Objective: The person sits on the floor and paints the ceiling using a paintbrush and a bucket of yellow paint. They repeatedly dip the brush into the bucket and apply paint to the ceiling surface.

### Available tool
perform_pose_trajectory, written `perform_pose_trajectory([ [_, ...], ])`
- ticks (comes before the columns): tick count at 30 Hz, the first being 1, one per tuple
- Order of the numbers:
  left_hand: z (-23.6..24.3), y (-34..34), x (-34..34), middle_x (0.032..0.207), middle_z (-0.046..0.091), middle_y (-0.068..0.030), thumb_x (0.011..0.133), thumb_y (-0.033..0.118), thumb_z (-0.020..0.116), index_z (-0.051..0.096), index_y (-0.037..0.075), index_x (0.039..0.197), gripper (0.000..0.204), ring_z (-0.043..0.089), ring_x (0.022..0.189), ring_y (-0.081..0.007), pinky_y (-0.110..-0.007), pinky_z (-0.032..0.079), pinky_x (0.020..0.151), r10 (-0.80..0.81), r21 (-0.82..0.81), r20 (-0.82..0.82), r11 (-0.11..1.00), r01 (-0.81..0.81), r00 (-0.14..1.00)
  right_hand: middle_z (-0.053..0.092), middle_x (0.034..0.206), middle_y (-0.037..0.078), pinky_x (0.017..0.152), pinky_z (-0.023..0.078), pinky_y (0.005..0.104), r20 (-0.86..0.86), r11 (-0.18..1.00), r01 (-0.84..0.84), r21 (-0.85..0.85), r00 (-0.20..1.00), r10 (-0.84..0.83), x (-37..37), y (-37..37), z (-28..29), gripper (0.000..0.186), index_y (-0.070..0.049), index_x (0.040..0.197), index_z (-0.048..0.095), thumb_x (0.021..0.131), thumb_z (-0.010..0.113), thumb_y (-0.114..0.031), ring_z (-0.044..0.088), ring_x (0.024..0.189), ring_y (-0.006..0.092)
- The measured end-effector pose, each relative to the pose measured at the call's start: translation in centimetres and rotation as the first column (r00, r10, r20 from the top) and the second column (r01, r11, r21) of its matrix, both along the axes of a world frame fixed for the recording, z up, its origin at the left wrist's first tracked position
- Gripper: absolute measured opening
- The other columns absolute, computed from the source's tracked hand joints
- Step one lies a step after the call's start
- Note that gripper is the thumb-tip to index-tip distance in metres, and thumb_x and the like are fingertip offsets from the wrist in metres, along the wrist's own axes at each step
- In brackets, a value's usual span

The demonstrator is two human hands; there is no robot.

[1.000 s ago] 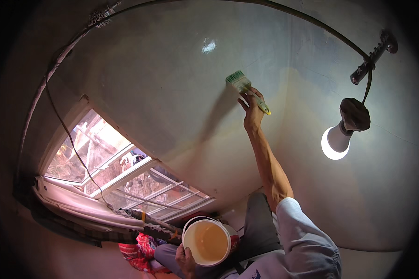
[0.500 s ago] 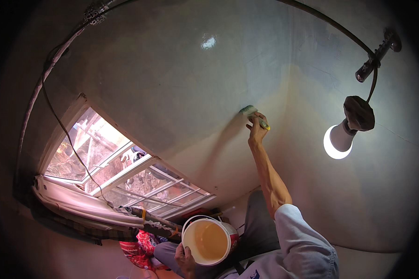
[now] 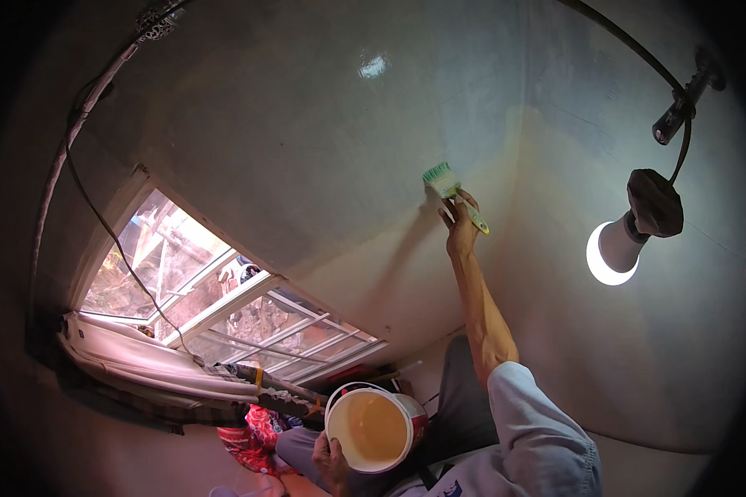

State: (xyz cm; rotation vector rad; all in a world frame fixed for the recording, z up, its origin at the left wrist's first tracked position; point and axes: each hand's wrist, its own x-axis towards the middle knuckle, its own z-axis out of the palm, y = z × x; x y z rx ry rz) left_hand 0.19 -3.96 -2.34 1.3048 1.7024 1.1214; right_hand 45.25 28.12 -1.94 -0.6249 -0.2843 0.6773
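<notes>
My right hand point(image 3: 462, 222) reaches up toward the wall point(image 3: 340, 166), its fingers closed round the yellow-green handle of a paintbrush point(image 3: 443, 180). The brush's wide green bristles point up and left, close to the wall; whether they touch it I cannot tell. Down near my lap, my left hand point(image 3: 331, 464) grips the rim of a white bucket point(image 3: 407, 422), thumb at the edge. The bucket tilts toward me and shows a yellowish inside; its wire handle stands up at the back. A darker, damp-looking area covers the upper wall, with paler wall below.
A lit bulb point(image 3: 612, 254) hangs from a cable at the right, below a dark pipe stub point(image 3: 688, 98). At the left is a white-framed window point(image 3: 224, 298) with a thin wire across it. Rolled cloth point(image 3: 133, 356) and a red patterned fabric point(image 3: 253, 443) lie below.
The brush has swung in my right hand, so its bristles now point more upward and show their broad face. The bucket stays in my left hand. The view has shifted slightly.
</notes>
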Motion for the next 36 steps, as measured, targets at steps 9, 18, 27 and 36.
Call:
perform_pose_trajectory([
  [9, -1.4, 0.3, -1.1, 0.089, 0.069, -0.0078, 0.087, 0.003, 0.051, 0.067, -0.003, 0.109, 0.028, 0.062, 0.078, -0.0132, -0.028, 0.049, 0.071, -0.008, 0.028, -0.167, 1.000, 0.013, 0.986, 0.062, 0.113, 0.011, 0.076, 0.054, 0.0372, -0.067, 0.928, 0.154, -0.340, 0.980, -0.187, -0.4, -1.0, -5.0, 0.021, -0.008, 0.111, 0.059, 0.092, 0.058, -0.015, 0.063, 0.102, 0.0251],
  [18, -0.2, 0.2, 0.0, 0.088, 0.068, -0.0075, 0.088, 0.004, 0.050, 0.066, -0.004, 0.111, 0.029, 0.060, 0.073, -0.0119, -0.028, 0.048, 0.067, 0.011, 0.012, -0.202, 1.000, -0.009, 0.979, 0.065, 0.113, 0.012, 0.077, 0.056, 0.0378, 0.108, 0.988, 0.062, -0.145, 0.993, -0.046, 0.2, 1.1, 3.1, 0.032, -0.007, 0.123, 0.058, 0.092, 0.059, -0.014, 0.064, 0.100, 0.0231],
  [27, -0.7, 0.1, -0.7, 0.084, 0.066, -0.0049, 0.087, 0.002, 0.050, 0.066, -0.004, 0.109, 0.028, 0.058, 0.071, -0.0109, -0.027, 0.047, 0.066, -0.016, 0.030, -0.196, 0.999, 0.022, 0.980, 0.058, 0.127, 0.010, 0.086, 0.057, 0.0373, -0.153, 0.995, -0.085, 0.055, 0.984, 0.093, 1.3, -0.5, -3.0, 0.044, -0.012, 0.132, 0.049, 0.094, 0.067, -0.023, 0.061, 0.113, 0.0243],
  [36, -1.8, 0.6, -1.2, 0.083, 0.065, -0.0021, 0.087, 0.001, 0.050, 0.067, -0.005, 0.105, 0.025, 0.056, 0.069, -0.0084, -0.024, 0.045, 0.063, 0.010, 0.029, 0.022, 1.000, -0.011, 1.000, 0.061, 0.119, 0.010, 0.076, 0.060, 0.0361, -0.214, 0.970, -0.002, -0.242, 0.976, -0.051, 0.9, -1.0, -9.6, 0.031, -0.011, 0.127, 0.054, 0.096, 0.060, -0.014, 0.065, 0.104, 0.0217],
])
